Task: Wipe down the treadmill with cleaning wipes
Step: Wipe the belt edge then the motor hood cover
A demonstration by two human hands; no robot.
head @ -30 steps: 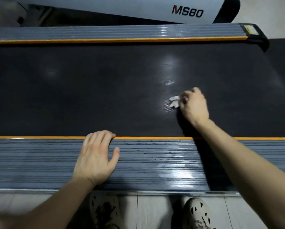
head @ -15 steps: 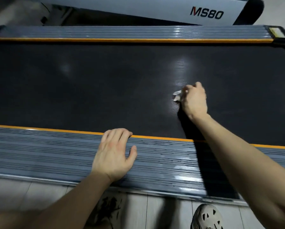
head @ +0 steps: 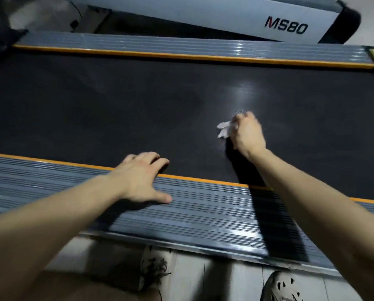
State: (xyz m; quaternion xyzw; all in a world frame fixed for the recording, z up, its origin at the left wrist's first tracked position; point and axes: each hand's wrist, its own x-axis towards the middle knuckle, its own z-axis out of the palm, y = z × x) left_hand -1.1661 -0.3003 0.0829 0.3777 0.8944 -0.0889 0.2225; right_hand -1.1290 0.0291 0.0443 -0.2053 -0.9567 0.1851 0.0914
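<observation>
The right hand (head: pixel 247 133) reaches out over the black treadmill belt (head: pixel 116 109), fingers curled round a crumpled white wipe (head: pixel 224 129) pressed to the belt. The left hand (head: pixel 141 178) lies flat, fingers spread, on the near ribbed side rail (head: pixel 203 209), fingertips over its orange stripe. Two perforated shoes (head: pixel 280 287) stand on the tiled floor (head: pixel 231 276) below.

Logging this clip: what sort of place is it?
Likely an indoor exercise room, home or gym I cannot tell: a treadmill's black belt and ribbed grey side rail, a white panel marked MS80, and pale floor tiles underfoot.
</observation>
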